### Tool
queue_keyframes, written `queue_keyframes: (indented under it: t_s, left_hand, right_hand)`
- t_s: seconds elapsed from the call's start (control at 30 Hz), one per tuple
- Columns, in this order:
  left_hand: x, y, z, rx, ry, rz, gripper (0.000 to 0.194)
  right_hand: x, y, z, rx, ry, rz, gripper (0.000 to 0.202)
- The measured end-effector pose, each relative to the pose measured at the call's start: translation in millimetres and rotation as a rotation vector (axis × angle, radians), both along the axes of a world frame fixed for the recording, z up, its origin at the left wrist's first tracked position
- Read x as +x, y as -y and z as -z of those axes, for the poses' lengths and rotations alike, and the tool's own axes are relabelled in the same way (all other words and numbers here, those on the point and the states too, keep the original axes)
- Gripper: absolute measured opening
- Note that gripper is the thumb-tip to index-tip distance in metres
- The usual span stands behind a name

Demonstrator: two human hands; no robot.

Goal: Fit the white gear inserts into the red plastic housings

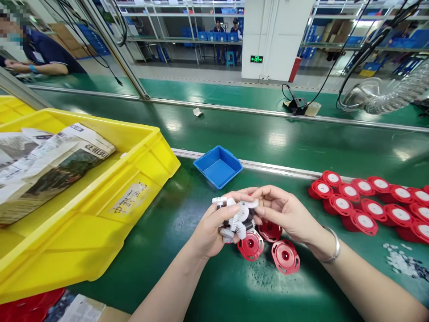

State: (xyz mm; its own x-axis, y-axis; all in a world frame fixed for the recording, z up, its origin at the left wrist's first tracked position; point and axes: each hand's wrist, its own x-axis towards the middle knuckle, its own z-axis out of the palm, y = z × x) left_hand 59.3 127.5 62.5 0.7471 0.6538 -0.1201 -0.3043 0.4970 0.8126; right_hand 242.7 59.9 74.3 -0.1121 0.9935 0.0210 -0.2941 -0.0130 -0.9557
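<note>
My left hand (214,226) is closed around a clump of small white plastic gears (240,217), some with dark parts among them. My right hand (284,212) meets it from the right, its thumb and fingers pinching a white gear (252,204) at the clump's edge. Just below and behind the hands, several red round housings lie on the green bench; one red housing (250,245) is partly covered by the left hand's load, and another red housing (286,256) lies nearer to me, fully visible.
A blue tray (218,167) sits beyond my hands. To the left stands a large yellow bin (140,197) with newspaper inside. Several red housings with white discs (342,204) are grouped at right, near small white pieces (398,259). A co-worker (43,53) sits at far left.
</note>
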Motion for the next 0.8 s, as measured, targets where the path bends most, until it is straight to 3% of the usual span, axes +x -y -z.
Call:
queue_keyframes:
  t_s: [0.27, 0.47, 0.63, 0.8]
  left_hand:
    - [1.3, -0.4, -0.6, 0.006, -0.048, -0.151, 0.020]
    - [4.7, 3.0, 0.1, -0.043, -0.088, -0.008, 0.027]
    - [5.1, -0.6, -1.3, -0.129, 0.037, -0.057, 0.027]
    - [3.7, -4.1, -8.1, -0.220, 0.082, -0.093, 0.026]
  right_hand:
    - [2.2, -1.6, 6.8, -0.014, 0.004, -0.017, 0.029]
    - [1.5, -0.4, 7.8, -0.051, 0.025, 0.001, 0.029]
    - [3.3, -2.4, 7.5, -0.051, 0.004, 0.149, 0.030]
    - [6.4, -7.1, 5.9, -0.162, -0.118, 0.150, 0.028]
